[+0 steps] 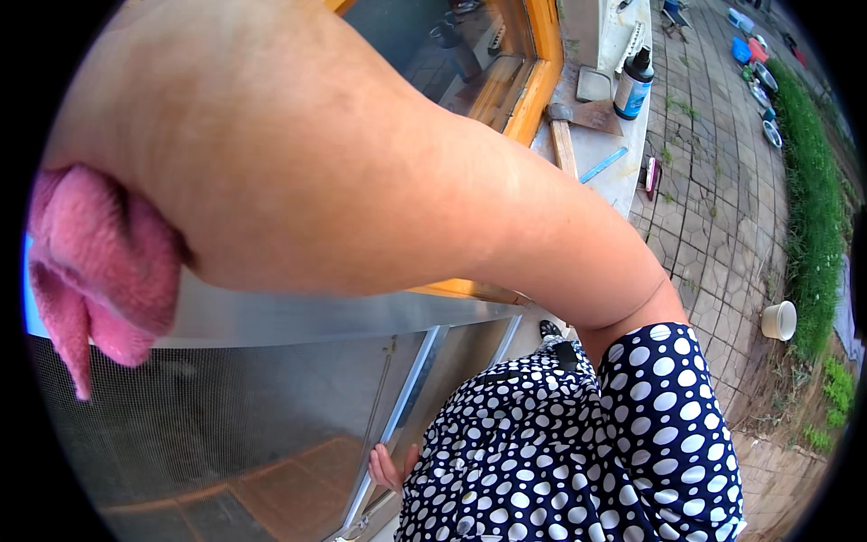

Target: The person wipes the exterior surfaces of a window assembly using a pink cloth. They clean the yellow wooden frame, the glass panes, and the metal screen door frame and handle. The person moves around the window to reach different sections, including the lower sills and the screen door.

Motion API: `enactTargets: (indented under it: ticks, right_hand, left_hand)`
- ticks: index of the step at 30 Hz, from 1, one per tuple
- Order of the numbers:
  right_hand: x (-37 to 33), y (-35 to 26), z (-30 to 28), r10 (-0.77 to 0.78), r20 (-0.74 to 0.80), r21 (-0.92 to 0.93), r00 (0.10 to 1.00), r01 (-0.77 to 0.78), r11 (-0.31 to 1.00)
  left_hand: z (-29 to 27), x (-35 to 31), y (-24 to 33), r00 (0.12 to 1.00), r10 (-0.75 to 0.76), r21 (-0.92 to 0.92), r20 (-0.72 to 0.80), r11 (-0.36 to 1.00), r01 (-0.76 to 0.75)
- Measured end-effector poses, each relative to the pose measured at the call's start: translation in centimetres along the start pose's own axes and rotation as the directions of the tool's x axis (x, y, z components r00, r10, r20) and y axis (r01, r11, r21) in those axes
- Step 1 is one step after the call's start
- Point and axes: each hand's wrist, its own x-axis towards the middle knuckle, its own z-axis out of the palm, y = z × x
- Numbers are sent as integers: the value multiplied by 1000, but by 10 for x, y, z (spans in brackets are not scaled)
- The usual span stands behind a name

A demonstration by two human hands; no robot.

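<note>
Nearest, the right arm crosses the view from a dark sleeve with white dots to the left rim. A crumpled pink cloth hangs directly below the right hand, touching it, with one pointed end drooping lowest. The fingers of that hand are hidden, so whether they pinch the cloth cannot be told. Lower down, beside the dotted garment, the left hand shows its fingers apart from the thumb, right by the metal frame of a mesh screen, well away from the cloth. Beyond the arm stands a wooden window frame; next to it, a pale ledge carries an axe, a blue strip, a grey tray and a dark spray bottle. Farther off, a white bucket stands near grass edging the paving.
</note>
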Motion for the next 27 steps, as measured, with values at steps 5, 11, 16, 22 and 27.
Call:
enactTargets:
  ticks: [5, 11, 16, 22, 27]
  right_hand:
    - [-75, 8, -7, 68, -60, 175, 996, -56, 983]
    - [-166, -7, -25, 292, 131, 120, 948, -307, 944]
    - [-226, -14, -34, 455, 248, 10, 855, -472, 881]
    - [-263, -17, -37, 593, 308, -39, 744, -613, 789]
    - [-304, -11, -44, 693, 421, -172, 586, -698, 695]
  left_hand:
    - [-1, -1, 2, 999, -3, 1, 52, 1000, 3]
    - [-1, -4, 1, 1000, -7, 16, 1, 1000, 7]
    - [4, -2, 2, 999, -9, 23, -49, 1000, 10]
    - [8, 4, 2, 993, -8, 41, -115, 999, 12]
    - [23, 10, 8, 980, -22, 44, -197, 999, 31]
